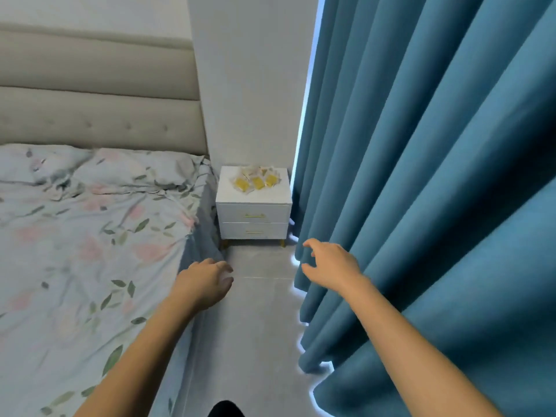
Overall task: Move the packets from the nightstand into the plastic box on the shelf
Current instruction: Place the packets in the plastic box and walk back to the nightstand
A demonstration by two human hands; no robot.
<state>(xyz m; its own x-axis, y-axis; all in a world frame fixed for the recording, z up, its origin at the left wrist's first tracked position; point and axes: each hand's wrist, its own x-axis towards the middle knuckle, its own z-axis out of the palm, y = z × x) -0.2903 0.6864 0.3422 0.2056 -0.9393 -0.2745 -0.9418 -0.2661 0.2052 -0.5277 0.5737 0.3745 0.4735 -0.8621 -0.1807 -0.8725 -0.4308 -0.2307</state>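
Both hands are extended forward, empty. The left hand (207, 281) hangs palm down over the edge of the bed (90, 236), fingers loosely curled and holding nothing. The right hand (328, 266) reaches a little farther ahead, fingers spread and relaxed, holding nothing, just beside the hanging folds of the blue curtain (436, 176); whether it brushes the fabric cannot be told. Between the two hands runs a narrow strip of grey floor (258, 311), bounded by bed on the left and curtain on the right. Straight ahead along that strip, well apart from both hands, stands the white nightstand (254, 206), two drawers, set against the wall in the corner. The packets (255, 179) lie in a loose heap on its top, toward the back, clear wrappers with yellow contents; at least three yellow ones show, the count beyond that is too blurred to give. The heap spreads slightly wider side to side than front to back, with no clear long axis. From the hands the packets lie forward and up in the view, roughly centred between the two, with the right hand somewhat nearer. Judgement: this is the approach stage, nothing picked up yet; the person needs to close the gap down the aisle before either hand can reach. The shelf and plastic box are not in view.
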